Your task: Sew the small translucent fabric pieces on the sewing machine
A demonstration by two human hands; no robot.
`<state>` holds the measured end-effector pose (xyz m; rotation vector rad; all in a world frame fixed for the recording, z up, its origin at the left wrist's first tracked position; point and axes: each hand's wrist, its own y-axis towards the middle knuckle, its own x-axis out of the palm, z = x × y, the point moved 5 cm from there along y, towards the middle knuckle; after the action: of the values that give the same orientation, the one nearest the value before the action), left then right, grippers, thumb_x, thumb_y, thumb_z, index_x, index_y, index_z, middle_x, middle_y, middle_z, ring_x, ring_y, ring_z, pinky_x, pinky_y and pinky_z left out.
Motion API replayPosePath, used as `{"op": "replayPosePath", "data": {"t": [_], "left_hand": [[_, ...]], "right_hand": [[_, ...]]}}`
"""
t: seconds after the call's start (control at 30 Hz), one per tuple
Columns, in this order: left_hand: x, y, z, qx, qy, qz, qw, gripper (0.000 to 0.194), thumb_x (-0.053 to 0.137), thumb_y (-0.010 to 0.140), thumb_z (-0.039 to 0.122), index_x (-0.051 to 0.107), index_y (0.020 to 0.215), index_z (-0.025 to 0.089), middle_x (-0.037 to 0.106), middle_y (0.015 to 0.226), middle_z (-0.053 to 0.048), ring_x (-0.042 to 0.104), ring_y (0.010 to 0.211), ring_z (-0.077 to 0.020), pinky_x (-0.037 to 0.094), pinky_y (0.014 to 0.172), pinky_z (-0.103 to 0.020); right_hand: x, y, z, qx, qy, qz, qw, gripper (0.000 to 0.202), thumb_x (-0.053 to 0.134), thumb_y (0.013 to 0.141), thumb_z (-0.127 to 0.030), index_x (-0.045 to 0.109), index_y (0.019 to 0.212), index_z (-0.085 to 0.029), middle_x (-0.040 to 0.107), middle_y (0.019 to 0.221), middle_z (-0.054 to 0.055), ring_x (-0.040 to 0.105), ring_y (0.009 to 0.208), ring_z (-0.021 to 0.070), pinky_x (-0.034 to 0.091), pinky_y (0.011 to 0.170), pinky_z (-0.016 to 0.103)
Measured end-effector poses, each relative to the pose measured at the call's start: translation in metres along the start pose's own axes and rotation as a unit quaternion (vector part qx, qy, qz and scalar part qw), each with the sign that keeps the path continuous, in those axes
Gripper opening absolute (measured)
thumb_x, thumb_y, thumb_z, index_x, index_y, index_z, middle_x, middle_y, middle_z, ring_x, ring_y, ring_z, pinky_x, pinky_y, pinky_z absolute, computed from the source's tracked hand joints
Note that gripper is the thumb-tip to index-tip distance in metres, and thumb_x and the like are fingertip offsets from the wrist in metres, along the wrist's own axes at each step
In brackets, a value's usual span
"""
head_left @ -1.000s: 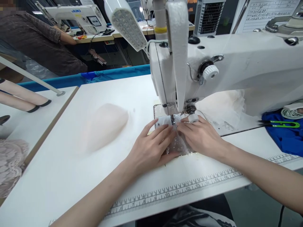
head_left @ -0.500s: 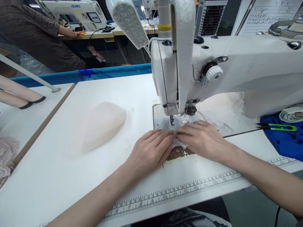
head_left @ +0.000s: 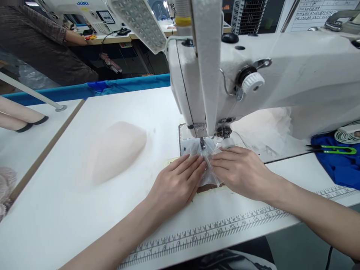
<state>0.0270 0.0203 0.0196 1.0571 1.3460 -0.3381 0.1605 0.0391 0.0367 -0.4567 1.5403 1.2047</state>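
Observation:
A small piece of sheer white fabric [head_left: 207,177] lies under the presser foot [head_left: 202,143] of the white sewing machine [head_left: 284,71], with a seam or fold line running toward me. My left hand [head_left: 180,179] rests flat on its left side, fingers stretched out and pointing at the needle area. On the other side my right hand [head_left: 239,168] lies with its fingers extended, their tips pressing the fabric's right edge. A narrow strip of fabric shows between the two hands. Its parts beneath the fingers are hidden.
A pale, sheer cup-shaped piece [head_left: 120,150] lies on the white table at left. More sheer fabric [head_left: 270,127] sits beneath the machine arm. Green thread snips [head_left: 333,149] rest on blue cloth [head_left: 334,168] at right. A printed ruler [head_left: 213,234] runs along the front edge. Another person [head_left: 47,41] stands behind.
My hands have moved slightly apart and lie flatter, so more fabric shows between them. The camera view has shifted a little.

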Motion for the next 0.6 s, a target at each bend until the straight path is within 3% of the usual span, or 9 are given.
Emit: {"op": "replayPosePath", "data": {"t": [0.6], "left_hand": [[0.0013, 0.0036, -0.0058, -0.018, 0.01, 0.005, 1.0, 0.031, 0.048, 0.09, 0.018, 0.062, 0.117, 0.01, 0.065, 0.117, -0.011, 0.061, 0.11, -0.0242, 0.053, 0.096, -0.042]], "right_hand": [[0.0037, 0.001, 0.0018, -0.005, -0.002, -0.011, 1.0, 0.022, 0.053, 0.083, 0.0, 0.071, 0.077, -0.011, 0.073, 0.08, 0.007, 0.066, 0.079, 0.017, 0.05, 0.081, 0.031]]}}
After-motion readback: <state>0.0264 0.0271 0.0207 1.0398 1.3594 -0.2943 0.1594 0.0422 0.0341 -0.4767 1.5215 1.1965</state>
